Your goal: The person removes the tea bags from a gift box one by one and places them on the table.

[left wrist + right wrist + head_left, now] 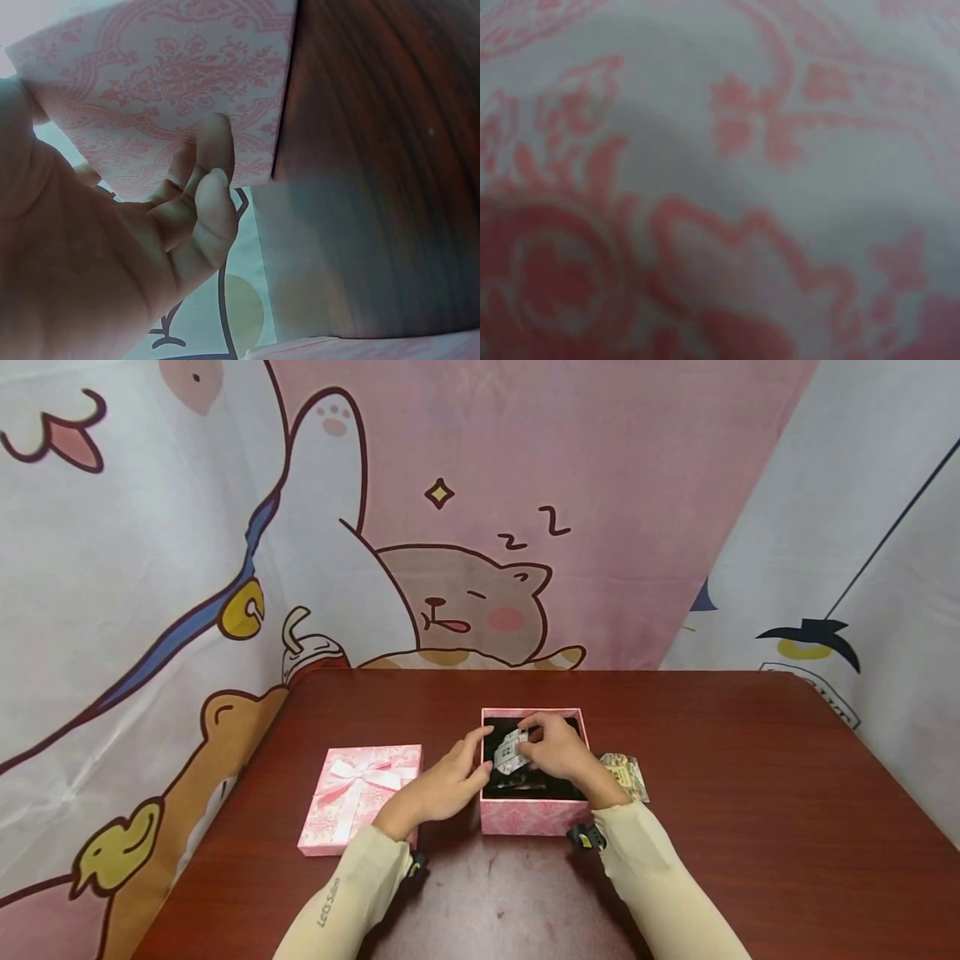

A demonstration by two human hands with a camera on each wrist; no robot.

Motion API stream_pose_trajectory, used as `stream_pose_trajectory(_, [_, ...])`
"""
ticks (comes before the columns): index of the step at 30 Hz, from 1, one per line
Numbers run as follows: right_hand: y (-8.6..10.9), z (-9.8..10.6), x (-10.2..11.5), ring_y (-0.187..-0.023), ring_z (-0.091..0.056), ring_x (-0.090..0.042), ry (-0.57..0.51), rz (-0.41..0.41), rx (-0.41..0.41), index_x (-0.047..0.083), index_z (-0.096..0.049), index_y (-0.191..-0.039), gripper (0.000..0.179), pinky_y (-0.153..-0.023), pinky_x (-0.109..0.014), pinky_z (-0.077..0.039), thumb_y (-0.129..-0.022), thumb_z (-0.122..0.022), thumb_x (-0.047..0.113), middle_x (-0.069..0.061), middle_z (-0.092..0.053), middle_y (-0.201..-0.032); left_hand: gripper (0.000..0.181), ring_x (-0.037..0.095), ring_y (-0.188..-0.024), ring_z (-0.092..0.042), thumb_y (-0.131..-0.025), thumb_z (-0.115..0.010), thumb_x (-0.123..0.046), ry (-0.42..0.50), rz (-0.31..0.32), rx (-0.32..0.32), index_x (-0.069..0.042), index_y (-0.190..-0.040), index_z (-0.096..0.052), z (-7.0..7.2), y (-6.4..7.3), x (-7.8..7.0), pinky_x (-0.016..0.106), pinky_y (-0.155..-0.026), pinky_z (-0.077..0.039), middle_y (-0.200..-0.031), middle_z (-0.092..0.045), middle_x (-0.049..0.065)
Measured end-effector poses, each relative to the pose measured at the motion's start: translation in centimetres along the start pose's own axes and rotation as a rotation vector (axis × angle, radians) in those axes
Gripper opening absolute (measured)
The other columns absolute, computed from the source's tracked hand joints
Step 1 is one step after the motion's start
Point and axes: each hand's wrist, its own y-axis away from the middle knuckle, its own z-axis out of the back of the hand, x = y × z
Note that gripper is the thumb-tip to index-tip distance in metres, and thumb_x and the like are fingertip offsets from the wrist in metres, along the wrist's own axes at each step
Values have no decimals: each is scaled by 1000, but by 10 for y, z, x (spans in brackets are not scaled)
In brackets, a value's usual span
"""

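Head view: a small silvery packet (pixel 512 752) is being pinched by the right hand (pixel 557 749) over the dark inside of an open pink box (pixel 531 817), which is standing near the middle of the red-brown table (pixel 750 793), while the box's left wall is being touched by the left hand (pixel 444 785) with its fingers loosely extended. In the left wrist view, the patterned pink wall (pixel 161 82) is being met by relaxed fingertips (pixel 214 142). A pink lid with a white bow (pixel 362 795) is being left just to the box's left, and another printed packet (pixel 626 774) is lying by its right side.
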Motion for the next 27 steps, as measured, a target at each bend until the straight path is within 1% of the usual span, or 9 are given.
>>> stream_pose_trajectory(7, [1, -2, 0, -60, -63, -18, 68, 3, 34, -10, -63, -116, 31, -58, -31, -55, -88, -66, 1, -15, -63, -88, 59, 35, -132, -46, -104, -43, -30, 12, 4, 17, -19, -156, -17, 0, 0, 0, 52, -108, -37, -145, -38, 23])
stream_pose_trajectory(13, [1, 1, 1, -63, -65, -18, 87, -5, 41, -11, -64, -116, 31, -60, -32, -56, -86, -66, 0, -17, -66, -93, 59, 35, -133, -45, -104, -43, -29, 17, 1, 11, -19, -156, -17, -1, 0, 1, 52, -108, -36, -146, -37, 23])
stream_pose_trajectory(18, [3, 3, 3, -65, -67, -19, 91, -6, 47, -11, -64, -117, 31, -61, -33, -57, -87, -65, 0, -18, -67, -96, 59, 35, -133, -45, -104, -43, -30, 19, 7, 12, -20, -156, -16, -1, 0, 0, 52, -108, -36, -146, -37, 22])
stream_pose_trajectory(23, [7, 8, 7, -63, -66, -18, 72, 16, 23, -12, -64, -115, 31, -61, -33, -57, -87, -65, -1, -21, -68, -99, 59, 35, -133, -45, -104, -43, -30, 15, 4, 6, -20, -156, -17, -2, 1, 0, 52, -109, -36, -146, -37, 23])
stream_pose_trajectory(27, [12, 11, 10, -63, -67, -20, 45, 42, 3, -14, -64, -115, 31, -61, -33, -57, -86, -64, -3, -25, -67, -103, 58, 34, -132, -46, -104, -43, -30, 16, 8, 1, -20, -156, -18, -2, 0, 0, 51, -109, -36, -146, -37, 22])
